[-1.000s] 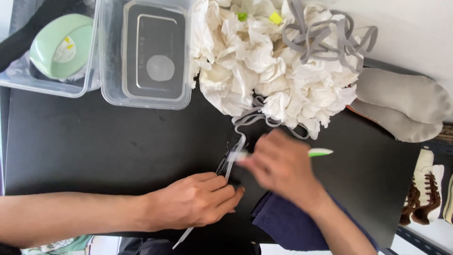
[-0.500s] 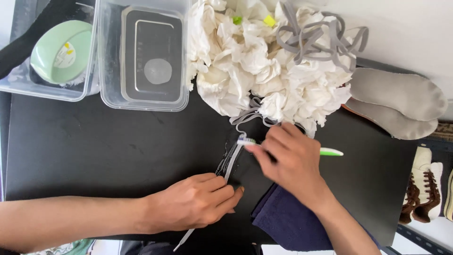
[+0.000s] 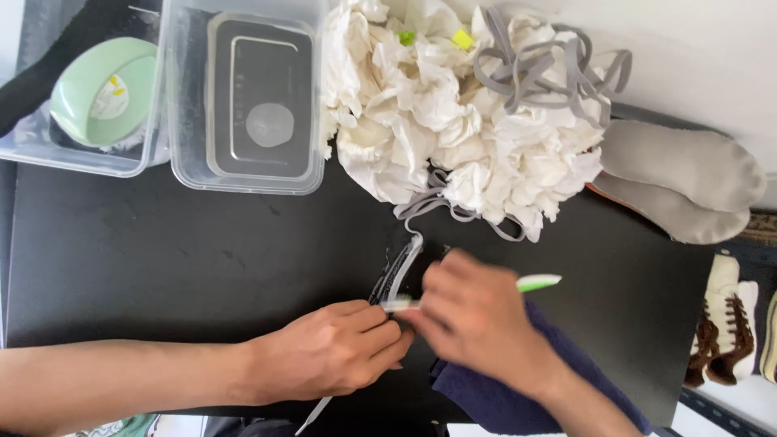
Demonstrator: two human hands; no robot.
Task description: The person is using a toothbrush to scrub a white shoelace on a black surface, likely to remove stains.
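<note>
My left hand [image 3: 332, 352] lies flat on the black table [image 3: 162, 259], pinning a grey shoelace [image 3: 405, 259] under its fingers. The lace runs from the paper pile down past my hand to the table's near edge. My right hand [image 3: 473, 320] grips a white and green toothbrush [image 3: 538, 282]; its brush head rests on the lace right beside my left fingertips. A wet, soapy patch surrounds the lace there.
A heap of crumpled white paper [image 3: 453, 121] with tangled grey laces [image 3: 550, 69] sits at the back. Two clear plastic tubs [image 3: 243, 97] stand back left, one holding a green bowl [image 3: 101, 81]. Grey insoles [image 3: 680, 174] lie right, a navy cloth [image 3: 502, 388] under my right wrist, shoes [image 3: 728, 324] beyond the table.
My right hand has drawn the toothbrush down along the lace, from near the paper pile to just beside my left fingertips. My left hand has stayed put.
</note>
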